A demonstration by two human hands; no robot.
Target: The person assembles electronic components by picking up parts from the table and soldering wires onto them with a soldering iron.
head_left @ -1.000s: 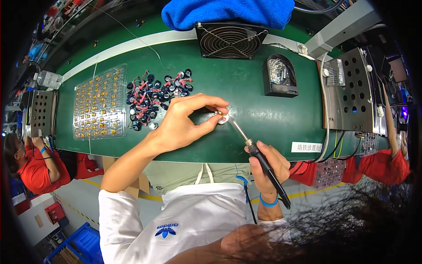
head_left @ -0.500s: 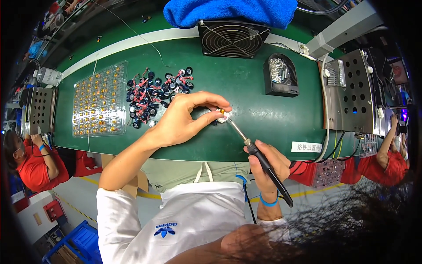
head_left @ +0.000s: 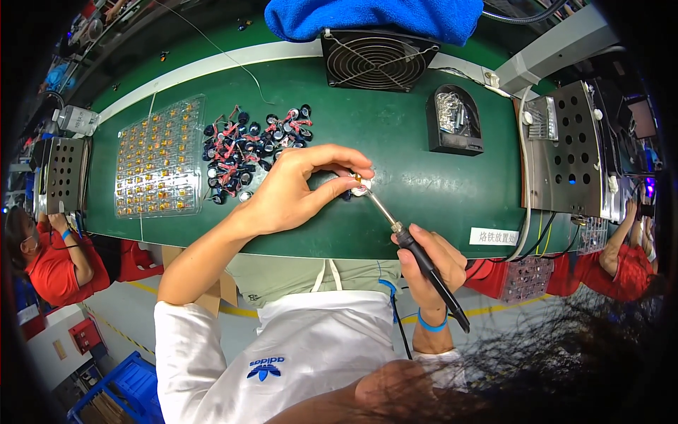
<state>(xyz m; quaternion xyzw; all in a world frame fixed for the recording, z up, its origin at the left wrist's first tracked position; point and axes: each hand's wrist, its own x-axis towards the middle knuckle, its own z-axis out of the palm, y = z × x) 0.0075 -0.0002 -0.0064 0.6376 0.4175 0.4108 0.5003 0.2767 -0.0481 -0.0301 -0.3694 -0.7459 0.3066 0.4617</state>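
Observation:
Between thumb and forefinger my left hand (head_left: pixel 296 189) pinches a small part with an orange-gold piece (head_left: pixel 357 177), above the bench. Right by those fingertips is a small round part with a pale face (head_left: pixel 361 188); its details are too small to make out. My right hand (head_left: pixel 432 272) is closed around the black handle of a soldering iron (head_left: pixel 424 258). The iron's metal shaft slants up and left, its tip at the pale round part. To the left of my left hand lies a heap of small round dark components with red wires (head_left: pixel 236 152).
A clear tray of small orange-gold parts (head_left: pixel 159 159) lies at the left. Behind stands a black fan (head_left: pixel 378 60) under a blue towel (head_left: pixel 381 18). A black holder with metal bits (head_left: pixel 452 124), a perforated metal box (head_left: pixel 565 152) and a white label (head_left: pixel 493 236) are at the right. Co-workers in red sit on both sides.
Both hands, the small part and the iron hold nearly the same place. The whole view has shifted very slightly.

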